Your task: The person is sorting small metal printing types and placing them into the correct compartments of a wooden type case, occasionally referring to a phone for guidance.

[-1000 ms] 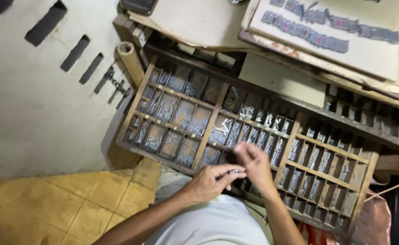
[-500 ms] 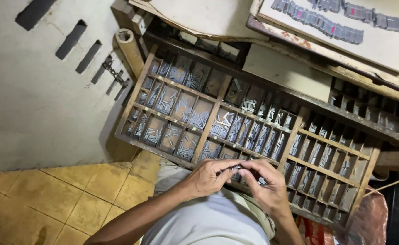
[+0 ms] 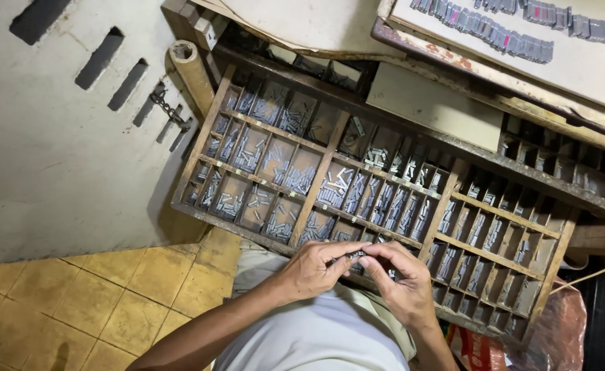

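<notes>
A wooden type case (image 3: pixel 320 172) with many small compartments holds several grey metal type pieces. My left hand (image 3: pixel 311 269) and my right hand (image 3: pixel 402 283) meet at the near edge of the case, fingertips together around a small metal type piece (image 3: pixel 355 255). Which hand carries its weight I cannot tell; both pinch it. My forearms come up from the bottom of the view over my light shirt.
A pale wall (image 3: pixel 48 151) with dark slots and a short chain (image 3: pixel 167 108) is on the left. Yellow floor tiles (image 3: pixel 75 302) lie below. A board with rows of set type (image 3: pixel 515 38) rests above the case. A reddish plastic bag (image 3: pixel 557 330) sits at bottom right.
My right hand has come back from the case compartments toward my left hand, and both now close together on a type piece. The view has shifted slightly.
</notes>
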